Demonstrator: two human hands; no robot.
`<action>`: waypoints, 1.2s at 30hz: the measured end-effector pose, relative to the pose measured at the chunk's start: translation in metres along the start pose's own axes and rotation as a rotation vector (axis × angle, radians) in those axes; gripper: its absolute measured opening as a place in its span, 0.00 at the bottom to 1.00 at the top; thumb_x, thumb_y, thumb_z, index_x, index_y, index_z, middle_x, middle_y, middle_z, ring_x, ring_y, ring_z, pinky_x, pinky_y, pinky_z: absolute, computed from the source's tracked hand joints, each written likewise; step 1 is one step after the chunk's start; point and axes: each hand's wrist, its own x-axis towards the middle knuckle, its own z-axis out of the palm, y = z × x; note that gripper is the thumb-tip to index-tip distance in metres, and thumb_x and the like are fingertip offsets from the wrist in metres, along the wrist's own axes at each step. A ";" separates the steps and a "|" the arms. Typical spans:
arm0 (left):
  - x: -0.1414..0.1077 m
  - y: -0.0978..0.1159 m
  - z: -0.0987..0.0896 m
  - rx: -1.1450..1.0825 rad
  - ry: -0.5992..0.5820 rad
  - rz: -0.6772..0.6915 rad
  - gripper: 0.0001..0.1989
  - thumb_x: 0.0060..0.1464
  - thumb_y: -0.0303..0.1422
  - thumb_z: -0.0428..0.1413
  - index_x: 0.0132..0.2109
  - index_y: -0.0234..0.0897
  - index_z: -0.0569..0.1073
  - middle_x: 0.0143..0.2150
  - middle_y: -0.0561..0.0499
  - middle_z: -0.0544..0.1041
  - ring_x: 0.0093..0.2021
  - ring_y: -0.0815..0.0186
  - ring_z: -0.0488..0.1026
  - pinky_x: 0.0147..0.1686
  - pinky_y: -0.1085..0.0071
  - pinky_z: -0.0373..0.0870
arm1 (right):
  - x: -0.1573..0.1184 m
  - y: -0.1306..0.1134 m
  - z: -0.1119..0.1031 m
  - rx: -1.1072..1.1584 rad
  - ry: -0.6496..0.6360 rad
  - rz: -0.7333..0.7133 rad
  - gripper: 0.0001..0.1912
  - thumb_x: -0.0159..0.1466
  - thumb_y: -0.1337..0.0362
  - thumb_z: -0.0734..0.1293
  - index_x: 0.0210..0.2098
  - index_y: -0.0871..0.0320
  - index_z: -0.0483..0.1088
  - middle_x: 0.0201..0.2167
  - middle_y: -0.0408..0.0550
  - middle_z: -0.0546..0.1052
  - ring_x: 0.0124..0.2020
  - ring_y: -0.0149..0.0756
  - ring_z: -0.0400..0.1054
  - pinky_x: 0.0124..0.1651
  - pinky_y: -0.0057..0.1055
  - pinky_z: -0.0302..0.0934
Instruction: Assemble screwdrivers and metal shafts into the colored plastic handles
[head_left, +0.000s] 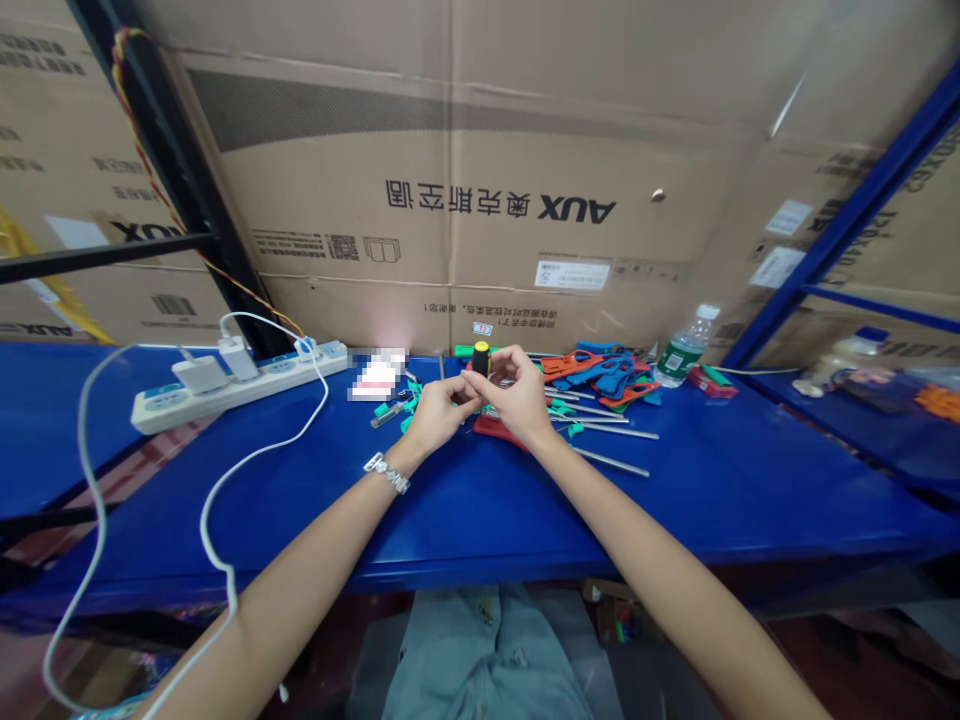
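My left hand (439,415) and my right hand (525,395) meet over the middle of the blue table (360,530), fingertips close together. A black screwdriver handle with a yellow top (481,358) stands upright at the right fingertips, and my right hand is closed on it. The left fingers are pinched; what lies between them is too small to make out. Under and beside the hands lie several screwdrivers with metal shafts (619,433), a red handle (501,432) and small green pieces (405,405).
Orange and blue plastic clips (600,370) lie in a heap to the right, near a water bottle (681,350). A white power strip (240,385) with plugs and a loose white cable (217,490) occupies the left. Large cardboard boxes (495,120) stand behind the table.
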 end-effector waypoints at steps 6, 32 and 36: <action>0.002 0.002 -0.002 0.035 -0.063 -0.001 0.12 0.56 0.40 0.59 0.30 0.35 0.72 0.29 0.49 0.77 0.30 0.64 0.71 0.34 0.69 0.66 | 0.002 0.004 -0.009 -0.008 -0.119 -0.033 0.14 0.61 0.52 0.72 0.39 0.55 0.71 0.33 0.47 0.79 0.32 0.37 0.72 0.38 0.36 0.67; 0.004 0.006 -0.004 0.161 -0.121 0.092 0.08 0.58 0.35 0.57 0.37 0.37 0.79 0.38 0.47 0.82 0.37 0.60 0.70 0.44 0.63 0.66 | 0.003 0.010 -0.015 -0.183 -0.099 -0.114 0.17 0.63 0.47 0.70 0.34 0.55 0.75 0.36 0.48 0.71 0.34 0.37 0.66 0.42 0.36 0.64; 0.003 0.009 -0.013 0.148 -0.223 0.103 0.10 0.60 0.34 0.55 0.38 0.38 0.81 0.37 0.47 0.82 0.38 0.61 0.73 0.46 0.63 0.66 | 0.006 0.015 -0.019 -0.182 -0.175 -0.090 0.18 0.65 0.48 0.67 0.42 0.55 0.78 0.38 0.48 0.70 0.35 0.36 0.66 0.43 0.36 0.64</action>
